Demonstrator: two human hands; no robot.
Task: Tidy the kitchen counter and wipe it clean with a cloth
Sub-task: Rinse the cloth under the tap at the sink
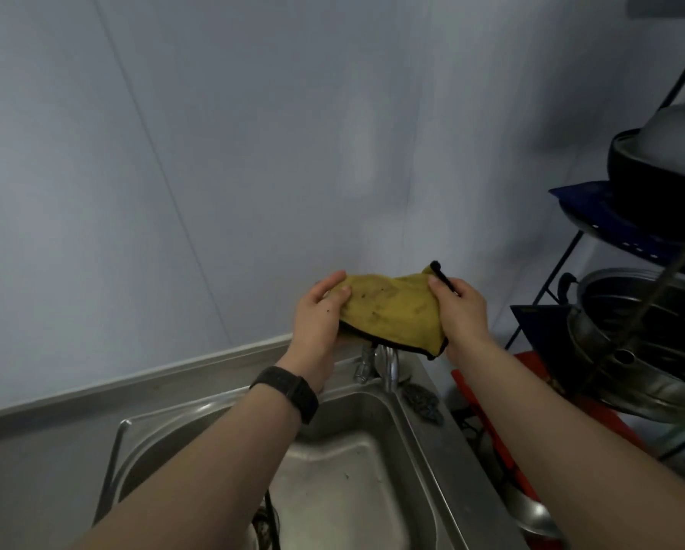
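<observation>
A stained yellow cloth (392,307) with black edging is held up in the air above the back of the steel sink (333,482). My left hand (319,315) grips its left end, thumb on top. My right hand (462,311) grips its right end, where a black loop sticks up. The cloth hangs bunched between both hands, just above the tap (388,363). A black band sits on my left wrist.
A dark scrubber (422,402) lies on the sink rim right of the tap. A black wire rack at the right holds a dark pot (658,180) with a lid above and a steel pan (646,343) below. A red item (487,426) lies under the rack. The pale wall stands behind.
</observation>
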